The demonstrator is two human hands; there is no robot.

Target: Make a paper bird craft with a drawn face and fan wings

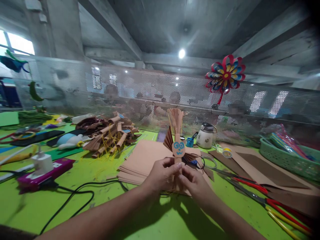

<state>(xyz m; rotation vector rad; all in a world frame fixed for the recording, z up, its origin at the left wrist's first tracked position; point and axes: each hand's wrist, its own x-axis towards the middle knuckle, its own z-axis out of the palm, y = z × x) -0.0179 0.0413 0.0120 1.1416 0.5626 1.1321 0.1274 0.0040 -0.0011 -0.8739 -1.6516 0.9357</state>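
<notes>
A brown paper figure (179, 149) stands upright between my hands, with pleated paper fans above and beside a round piece bearing a blue drawn face. My left hand (161, 175) pinches its body just below the face. From the other side, the fingers of my right hand (193, 181) close on the same body, near the left thumb. My fingers hide part of the figure's lower body. Behind it lies a stack of brown paper sheets (142, 155). A pile of similar pleated paper pieces (112, 135) with yellow strings lies to the left.
Scissors with red handles (280, 203) lie at the right, near a green basket (287, 155) and a tape roll (227, 152). A purple power strip (60, 168) trails a black cable (93, 193) on the left. A perforated screen (150, 86) borders the table's back.
</notes>
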